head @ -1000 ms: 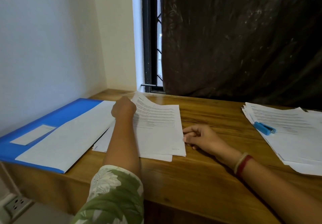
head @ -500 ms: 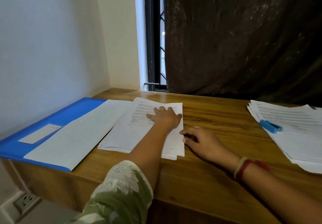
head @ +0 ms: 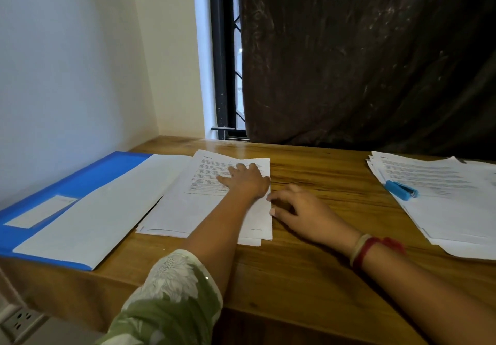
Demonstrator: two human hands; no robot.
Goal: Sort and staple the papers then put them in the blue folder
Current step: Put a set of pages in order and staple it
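On the worktop (head: pixel 308 264), left hand (head: pixel 245 181) flat on the paper stack (head: pixel 188 210), grip apart; right hand (head: pixel 298 207) loose, empty; stapler (head: pixel 401 190) untouched, blue folder (head: pixel 80 181) waiting. Early days, I'd say.

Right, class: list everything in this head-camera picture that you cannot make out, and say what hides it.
Head view: print on the middle papers is too small, partly under the left hand.
Right pile: cut off by the frame's right edge.
Folder: inside covered by a white sheet, corner cut off at the left edge.
Right hand: whether its fingers pinch the papers' edge is unclear, too small.
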